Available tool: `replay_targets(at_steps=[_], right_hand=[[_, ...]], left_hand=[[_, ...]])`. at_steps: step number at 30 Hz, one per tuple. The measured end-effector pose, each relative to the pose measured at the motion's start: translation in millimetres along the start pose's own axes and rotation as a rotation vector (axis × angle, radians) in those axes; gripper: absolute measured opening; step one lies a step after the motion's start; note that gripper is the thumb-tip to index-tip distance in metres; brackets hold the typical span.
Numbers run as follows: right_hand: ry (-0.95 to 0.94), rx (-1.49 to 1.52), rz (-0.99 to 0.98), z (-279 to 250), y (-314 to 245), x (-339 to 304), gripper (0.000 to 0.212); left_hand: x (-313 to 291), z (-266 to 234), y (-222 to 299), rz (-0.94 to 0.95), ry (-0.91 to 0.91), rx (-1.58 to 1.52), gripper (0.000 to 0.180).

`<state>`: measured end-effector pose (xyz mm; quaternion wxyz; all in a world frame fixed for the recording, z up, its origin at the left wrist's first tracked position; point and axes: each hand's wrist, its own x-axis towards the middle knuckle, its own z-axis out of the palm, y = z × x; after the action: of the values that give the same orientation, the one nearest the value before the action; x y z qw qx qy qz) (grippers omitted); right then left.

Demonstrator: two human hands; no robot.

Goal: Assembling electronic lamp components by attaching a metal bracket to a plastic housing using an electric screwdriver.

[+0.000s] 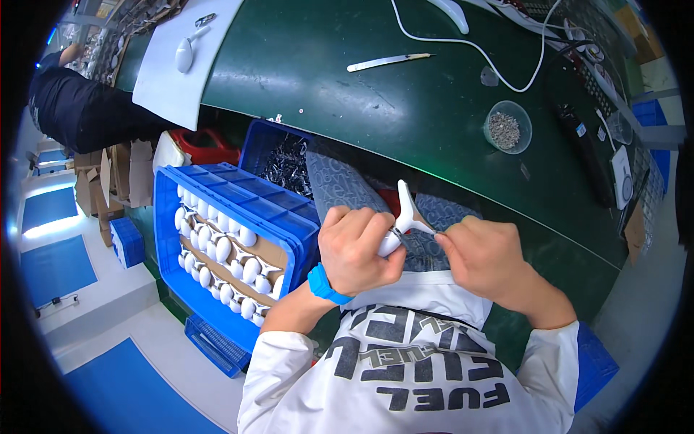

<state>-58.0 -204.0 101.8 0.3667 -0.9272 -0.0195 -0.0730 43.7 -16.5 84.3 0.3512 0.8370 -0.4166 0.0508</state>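
In front of my lap, a white Y-shaped plastic handle with two forked arms is held up between my hands. My left hand is closed around its rounded lower end, which partly shows past the fingers. One arm of the fork points away from me, toward the bench. At the tip of the other arm, my right hand is closed in a pinch. Its curled fingers hide whether a small part is also between them. Both hands are above my legs, just short of the bench edge.
At left, a blue crate holds rows of similar white pieces on cardboard. Behind it stands a blue bin of small dark parts. On the green bench lie tweezers, a cup of small pieces, an electric screwdriver and a white cable.
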Motion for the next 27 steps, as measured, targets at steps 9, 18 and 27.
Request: replay_targets(at_steps=[9, 18, 27], right_hand=[[-0.080, -0.290, -0.221, 25.1, -1.5, -7.1, 0.011], [-0.082, -0.785, -0.334, 40.7, -11.5, -5.1, 0.022], [0.091, 0.054, 0.237, -15.9, 23.6, 6.7, 0.014]], left_hand=[[-0.5, -2.4, 7.5, -0.156, -0.037, -0.023, 0.024], [-9.0, -5.5, 13.5, -0.381, -0.051, -0.029, 0.024], [-17.2, -0.9, -4.6, -0.580, -0.110, -0.458, 0.023]])
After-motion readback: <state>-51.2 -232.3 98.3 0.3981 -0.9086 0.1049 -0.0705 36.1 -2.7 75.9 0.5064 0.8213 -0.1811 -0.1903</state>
